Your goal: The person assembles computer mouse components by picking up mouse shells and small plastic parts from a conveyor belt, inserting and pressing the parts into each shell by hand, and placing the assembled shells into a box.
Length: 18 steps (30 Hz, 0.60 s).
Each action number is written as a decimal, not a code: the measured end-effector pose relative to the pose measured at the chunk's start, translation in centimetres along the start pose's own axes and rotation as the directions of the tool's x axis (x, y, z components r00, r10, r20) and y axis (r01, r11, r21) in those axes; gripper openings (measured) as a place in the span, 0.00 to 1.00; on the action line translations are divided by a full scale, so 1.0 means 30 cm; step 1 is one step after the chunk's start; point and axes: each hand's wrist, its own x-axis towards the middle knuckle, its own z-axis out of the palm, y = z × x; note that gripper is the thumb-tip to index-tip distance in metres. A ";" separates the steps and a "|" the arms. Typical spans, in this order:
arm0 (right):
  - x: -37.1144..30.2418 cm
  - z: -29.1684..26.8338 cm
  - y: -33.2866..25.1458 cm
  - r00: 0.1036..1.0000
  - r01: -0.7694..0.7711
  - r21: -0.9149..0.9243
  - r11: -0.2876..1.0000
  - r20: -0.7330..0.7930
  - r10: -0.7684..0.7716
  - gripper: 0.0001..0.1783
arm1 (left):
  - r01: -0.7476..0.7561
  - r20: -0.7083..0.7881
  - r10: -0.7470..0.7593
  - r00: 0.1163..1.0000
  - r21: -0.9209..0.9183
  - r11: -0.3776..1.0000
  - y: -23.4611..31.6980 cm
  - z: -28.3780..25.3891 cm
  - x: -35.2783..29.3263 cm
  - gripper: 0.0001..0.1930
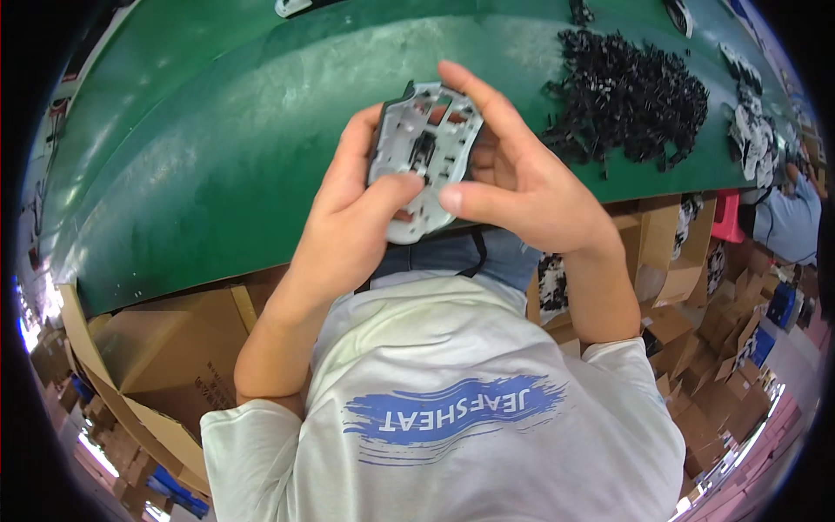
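Both my hands hold a grey plastic housing shell [442,161] up over the near edge of the green table. Its hollow inner side, with posts and cut-out slots, faces me. A small black plastic part [423,150] sits in its middle. My left hand [344,204] grips the left side, its thumb pressing inside the shell just below the black part. My right hand [544,196] supports the right side, the thumb on the lower right rim and the index finger stretched past the top corner. Fingers behind the shell are partly hidden.
A large heap of small black plastic parts [631,100] lies on the green table [217,174] to the right. Beyond it are white-and-black shell pieces [752,130]. Cardboard boxes [174,344] stand below the table edge. A red stool [728,217] and another person [787,222] are far right.
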 end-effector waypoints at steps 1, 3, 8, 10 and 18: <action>0.005 -0.014 -0.040 0.990 -0.057 0.013 0.998 0.127 0.055 0.50 | 0.086 0.001 -0.086 0.996 -0.085 0.993 0.019 -0.024 -0.025 0.30; 0.049 -0.063 -0.109 0.984 0.025 -0.264 0.964 0.174 0.022 0.44 | 0.025 -0.050 -0.031 0.998 -0.103 0.994 0.054 -0.064 -0.104 0.33; 0.192 -0.071 -0.223 0.954 0.295 -0.906 0.302 0.262 -0.145 0.32 | -0.165 -0.228 0.100 0.968 -0.286 0.944 0.090 -0.172 -0.434 0.37; 0.176 -0.068 -0.249 0.934 0.342 -0.937 0.065 0.347 0.082 0.33 | -0.342 -0.473 0.191 0.860 -0.257 0.904 0.077 -0.187 -0.569 0.45; 0.150 -0.212 -0.196 0.935 0.252 -0.959 0.130 0.276 0.222 0.29 | -0.364 -0.822 0.541 0.177 0.456 0.812 0.415 -0.640 -1.119 0.29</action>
